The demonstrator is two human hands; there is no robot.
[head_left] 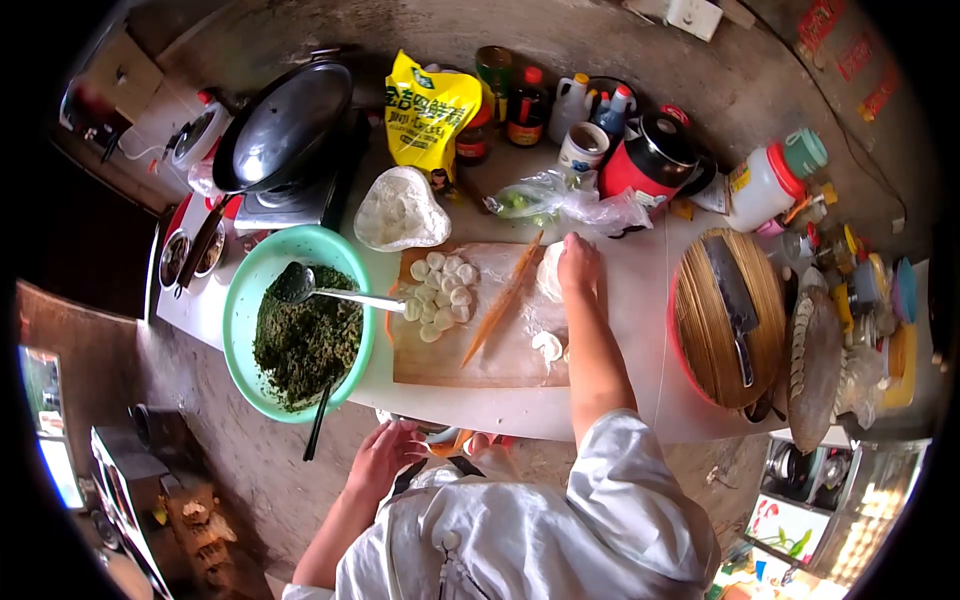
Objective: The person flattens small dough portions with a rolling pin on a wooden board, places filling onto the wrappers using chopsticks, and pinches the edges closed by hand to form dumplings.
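White dough (549,274) lies at the wooden board's (425,368) far right, by the right hand (578,262), its fingers' grip unclear; the left hand's (385,452) fingers look open. Left, dough discs (440,290) seem portioned, none filled.

There's 1 rolling pin (503,300), 1 clvr (732,290), 1 grn bowl (238,355).

A hand could pass over the tabletop (645,320) between the floured board (480,372) and round chopping board (703,320); leftward, the rolling pin (502,300) and mint basin (364,310) obstruct; farther back, the plastic bag (600,205).
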